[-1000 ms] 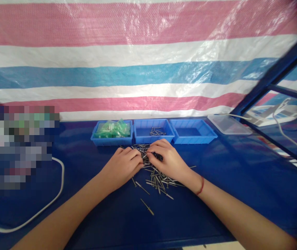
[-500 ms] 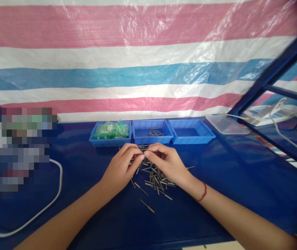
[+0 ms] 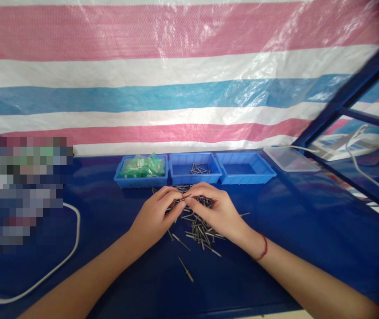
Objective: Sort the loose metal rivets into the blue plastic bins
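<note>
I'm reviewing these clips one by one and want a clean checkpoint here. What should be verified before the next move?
1. Both grips visible: ok. The left grip and right grip come together over the pile of blind rivets.
2. Which grip bears the thin metal piece at the fingertips: cannot tell.
3. All loose rivets within the pile: not ok. A lone rivet lies apart, nearer the person.
4. Middle blue bin standing upright: ok, with a few metal pins inside.
5. Green packets in the left blue bin: ok.
</note>
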### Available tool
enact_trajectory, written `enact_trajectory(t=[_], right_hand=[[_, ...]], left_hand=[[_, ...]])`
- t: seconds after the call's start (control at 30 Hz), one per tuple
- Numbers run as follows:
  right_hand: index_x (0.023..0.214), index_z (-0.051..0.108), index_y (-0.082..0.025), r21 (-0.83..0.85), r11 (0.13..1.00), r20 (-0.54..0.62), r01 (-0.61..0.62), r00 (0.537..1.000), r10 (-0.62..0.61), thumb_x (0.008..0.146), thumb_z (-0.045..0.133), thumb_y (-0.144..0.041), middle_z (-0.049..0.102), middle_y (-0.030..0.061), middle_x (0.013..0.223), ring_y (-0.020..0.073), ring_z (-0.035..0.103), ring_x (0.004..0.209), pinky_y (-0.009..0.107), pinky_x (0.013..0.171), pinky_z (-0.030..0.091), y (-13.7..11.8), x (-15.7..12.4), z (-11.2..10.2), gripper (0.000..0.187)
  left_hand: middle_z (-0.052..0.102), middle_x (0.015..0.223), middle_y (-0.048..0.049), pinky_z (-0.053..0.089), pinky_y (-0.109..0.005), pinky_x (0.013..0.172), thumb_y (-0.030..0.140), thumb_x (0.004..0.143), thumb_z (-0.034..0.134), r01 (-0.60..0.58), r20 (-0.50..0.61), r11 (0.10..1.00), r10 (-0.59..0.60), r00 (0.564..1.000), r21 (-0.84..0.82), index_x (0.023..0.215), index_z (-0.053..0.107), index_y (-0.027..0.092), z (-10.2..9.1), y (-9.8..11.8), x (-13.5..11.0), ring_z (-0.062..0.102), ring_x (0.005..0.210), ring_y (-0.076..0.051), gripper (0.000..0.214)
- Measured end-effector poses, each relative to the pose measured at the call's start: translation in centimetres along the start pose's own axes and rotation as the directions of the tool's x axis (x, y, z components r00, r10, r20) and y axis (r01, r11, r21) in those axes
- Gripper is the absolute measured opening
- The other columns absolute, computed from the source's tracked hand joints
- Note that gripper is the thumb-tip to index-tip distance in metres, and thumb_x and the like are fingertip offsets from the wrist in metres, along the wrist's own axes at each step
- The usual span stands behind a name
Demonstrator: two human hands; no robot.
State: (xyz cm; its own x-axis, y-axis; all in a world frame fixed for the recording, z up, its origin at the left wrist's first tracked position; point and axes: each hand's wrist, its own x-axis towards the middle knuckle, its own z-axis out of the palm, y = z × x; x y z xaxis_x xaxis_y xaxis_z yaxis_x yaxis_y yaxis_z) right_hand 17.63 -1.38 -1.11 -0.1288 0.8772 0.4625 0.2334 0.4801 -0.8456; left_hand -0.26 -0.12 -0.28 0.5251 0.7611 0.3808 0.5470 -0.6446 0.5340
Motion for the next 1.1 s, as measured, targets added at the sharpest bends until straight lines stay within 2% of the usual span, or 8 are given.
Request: enact_trajectory(t=[0.23, 0.4, 0.57, 0.7, 0.77, 0.83, 0.93, 1.1], right_hand=[[0.085, 0.067, -0.022, -0.053, 0.999, -0.048, -0.011, 0.999, 0.008, 0.080, 0.065, -0.023, 0.068, 0.0029, 0.083, 0.0167, 0.062, 0.079, 0.033, 0.073, 0.050, 0.3, 0.1, -0.2, 0.006], [0.085, 0.068, -0.023, -0.125, 0.991, 0.014, 0.044, 0.999, -0.043, 0.082, 0.063, -0.026, 0.068, 0.0036, 0.086, 0.0182, 0.062, 0.083, 0.036, 0.078, 0.049, 0.5, 0.3, -0.3, 0.006], [0.084, 0.069, -0.023, -0.359, 0.927, -0.065, 0.110, 0.988, -0.143, 0.088, 0.058, -0.031, 0.068, 0.0045, 0.087, 0.0201, 0.060, 0.086, 0.038, 0.080, 0.044, 1.6, 1.4, -1.2, 0.014], [0.081, 0.068, -0.022, -0.654, 0.756, -0.222, 0.030, 0.948, -0.229, 0.088, 0.056, -0.038, 0.068, 0.0053, 0.086, 0.0230, 0.055, 0.084, 0.039, 0.076, 0.037, 2.8, 2.9, -2.6, 0.021], [0.080, 0.067, -0.022, -0.725, 0.689, -0.244, -0.012, 0.940, -0.239, 0.088, 0.056, -0.043, 0.067, 0.0053, 0.085, 0.0239, 0.054, 0.084, 0.037, 0.073, 0.034, 3.1, 3.3, -3.1, 0.025], [0.081, 0.067, -0.022, -0.734, 0.679, -0.241, -0.024, 0.943, -0.228, 0.089, 0.054, -0.044, 0.067, 0.0053, 0.084, 0.0237, 0.053, 0.084, 0.037, 0.072, 0.033, 3.0, 3.2, -3.3, 0.027], [0.082, 0.066, -0.021, -0.697, 0.717, -0.211, 0.008, 0.953, -0.217, 0.091, 0.051, -0.041, 0.067, 0.0053, 0.086, 0.0224, 0.054, 0.083, 0.037, 0.074, 0.034, 2.4, 2.7, -3.2, 0.026], [0.081, 0.064, -0.022, -0.629, 0.775, -0.138, 0.062, 0.972, -0.189, 0.089, 0.053, -0.033, 0.068, 0.0035, 0.089, 0.0217, 0.055, 0.084, 0.038, 0.078, 0.037, 2.0, 1.7, -2.9, 0.018]], left_hand=[[0.058, 0.099, -0.0037, 0.047, -0.026, 0.083, 0.026, 0.093, 0.048, -0.010, -0.051, 1.000, 0.011, 0.999, 0.011, 0.093, 0.058, 0.020, -0.4, -0.1, 0.0, 0.059, 0.090, -0.014, 0.011], [0.059, 0.094, -0.0028, 0.047, -0.024, 0.076, 0.028, 0.092, 0.048, 0.005, -0.077, 0.999, -0.001, 0.997, 0.041, 0.092, 0.056, 0.019, -0.6, -0.2, 0.0, 0.059, 0.082, -0.013, 0.012], [0.063, 0.094, -0.0016, 0.046, -0.026, 0.071, 0.039, 0.090, 0.052, 0.082, -0.018, 0.989, -0.080, 0.997, 0.125, 0.113, 0.054, 0.021, -2.4, 0.1, 0.4, 0.060, 0.079, -0.015, 0.029], [0.064, 0.087, 0.0001, 0.043, -0.024, 0.068, 0.034, 0.091, 0.051, -0.008, 0.271, 0.995, -0.018, 0.962, 0.096, 0.098, 0.064, 0.021, -4.6, 0.9, 0.4, 0.060, 0.076, -0.013, 0.019], [0.065, 0.085, 0.0008, 0.042, -0.024, 0.071, 0.030, 0.090, 0.054, -0.081, 0.434, 0.996, 0.060, 0.899, 0.031, 0.090, 0.066, 0.022, -5.2, 1.6, 0.2, 0.061, 0.077, -0.013, 0.015], [0.066, 0.082, 0.0028, 0.040, -0.026, 0.079, 0.029, 0.087, 0.060, -0.127, 0.545, 0.992, 0.118, 0.830, -0.020, 0.086, 0.068, 0.024, -5.4, 2.3, -0.2, 0.061, 0.081, -0.013, 0.009], [0.066, 0.083, 0.0060, 0.035, -0.030, 0.086, 0.030, 0.080, 0.069, -0.161, 0.613, 0.987, 0.131, 0.779, -0.006, 0.085, 0.068, 0.029, -4.9, 3.1, -0.9, 0.061, 0.087, -0.014, 0.005], [0.063, 0.083, 0.0049, 0.032, -0.029, 0.080, 0.032, 0.076, 0.073, -0.217, 0.613, 0.974, 0.129, 0.779, 0.071, 0.084, 0.068, 0.028, -2.9, 3.4, -1.7, 0.058, 0.084, -0.014, 0.010]])
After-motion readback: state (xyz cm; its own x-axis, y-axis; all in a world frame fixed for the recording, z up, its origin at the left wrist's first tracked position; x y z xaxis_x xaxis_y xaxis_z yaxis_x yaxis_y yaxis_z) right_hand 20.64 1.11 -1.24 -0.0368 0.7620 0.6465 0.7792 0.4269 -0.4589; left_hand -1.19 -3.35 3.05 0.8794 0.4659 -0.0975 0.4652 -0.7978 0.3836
